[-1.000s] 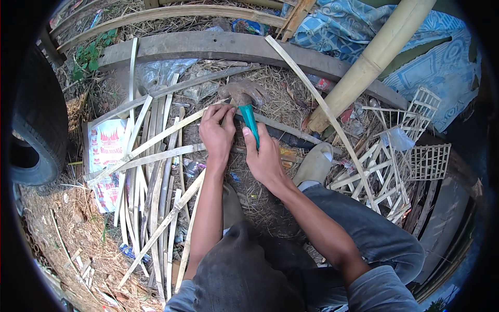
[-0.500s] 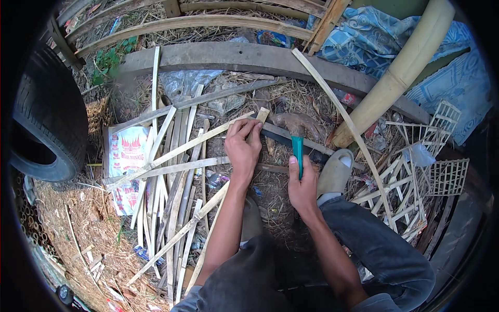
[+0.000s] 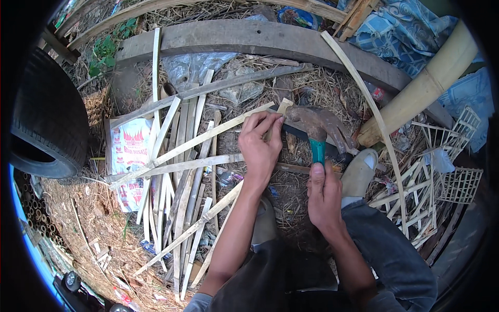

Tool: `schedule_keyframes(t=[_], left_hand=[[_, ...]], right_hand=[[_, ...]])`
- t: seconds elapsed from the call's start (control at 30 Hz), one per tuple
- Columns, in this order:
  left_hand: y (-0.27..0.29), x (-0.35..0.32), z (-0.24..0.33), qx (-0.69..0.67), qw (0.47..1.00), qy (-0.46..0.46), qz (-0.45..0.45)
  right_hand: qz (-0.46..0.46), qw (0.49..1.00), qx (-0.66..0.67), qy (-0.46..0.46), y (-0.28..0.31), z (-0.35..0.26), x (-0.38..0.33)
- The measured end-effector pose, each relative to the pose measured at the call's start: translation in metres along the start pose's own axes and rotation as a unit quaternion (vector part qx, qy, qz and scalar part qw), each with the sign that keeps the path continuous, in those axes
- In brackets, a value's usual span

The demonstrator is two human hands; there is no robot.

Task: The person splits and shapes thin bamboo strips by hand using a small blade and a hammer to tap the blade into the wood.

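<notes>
Your left hand (image 3: 261, 147) rests on a long pale bamboo strip (image 3: 197, 140), its fingers pinched together on the strip's upper end, close to where the strip crosses a short pale wood block (image 3: 284, 106). Your right hand (image 3: 323, 195) is closed in a fist around the green handle of a claw hammer (image 3: 318, 130), whose rusty head hangs just right of your left fingertips, above the ground litter and not clearly touching anything.

The strip runs diagonally from the block down to the left, across a loose fan of other bamboo slats (image 3: 179, 208) lying on dry straw. That fan fills the ground to your left, so free room there is scarce. A weathered grey plank (image 3: 249, 39) bounds the work area at the top, and a thick bamboo pole (image 3: 421, 88) slants in at the upper right, its lower end near the hammer head. A long thin curved strip (image 3: 374, 119) arcs down the right side. A black tyre (image 3: 49, 119) closes the left edge.

Your shoe (image 3: 358, 174) sits just right of the hammer handle. Beyond it lie 2 or more woven bamboo lattice frames (image 3: 457, 182); I cannot tell whether they hold anything. A printed white bag (image 3: 130, 156) lies flat under the slats.
</notes>
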State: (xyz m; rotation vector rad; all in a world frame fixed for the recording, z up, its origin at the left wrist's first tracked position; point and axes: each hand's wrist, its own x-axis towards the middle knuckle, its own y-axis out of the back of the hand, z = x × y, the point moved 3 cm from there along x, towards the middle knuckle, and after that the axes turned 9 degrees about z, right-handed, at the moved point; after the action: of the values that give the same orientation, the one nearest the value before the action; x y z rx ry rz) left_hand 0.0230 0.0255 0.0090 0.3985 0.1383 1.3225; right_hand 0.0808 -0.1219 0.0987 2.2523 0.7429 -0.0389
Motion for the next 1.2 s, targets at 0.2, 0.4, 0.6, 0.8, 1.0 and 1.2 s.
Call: schedule_keyframes(t=[0.2,0.4,0.6,0.8,1.0,1.2], left_hand=[[0.004,0.002,-0.004,0.000,1.000,0.003,-0.005],[0.002,0.000,-0.007,-0.006,1.000,-0.006,0.001],[0.000,0.001,-0.004,-0.009,1.000,0.011,-0.015],[-0.001,0.003,-0.005,-0.006,1.000,-0.002,-0.008],[0.003,0.001,-0.006,0.003,1.000,-0.004,-0.004],[0.001,0.004,0.000,0.003,1.000,0.003,-0.011]], right_hand=[[-0.022,0.999,-0.020,0.020,-0.007,0.002,0.002],[0.000,0.994,-0.071,0.086,-0.009,0.003,0.000],[0.001,0.995,-0.060,0.086,-0.005,0.004,0.003],[0.042,0.994,-0.014,0.101,-0.005,0.006,0.003],[0.015,0.988,-0.090,0.121,-0.008,0.006,0.006],[0.018,0.991,-0.081,0.105,-0.014,0.009,0.006]])
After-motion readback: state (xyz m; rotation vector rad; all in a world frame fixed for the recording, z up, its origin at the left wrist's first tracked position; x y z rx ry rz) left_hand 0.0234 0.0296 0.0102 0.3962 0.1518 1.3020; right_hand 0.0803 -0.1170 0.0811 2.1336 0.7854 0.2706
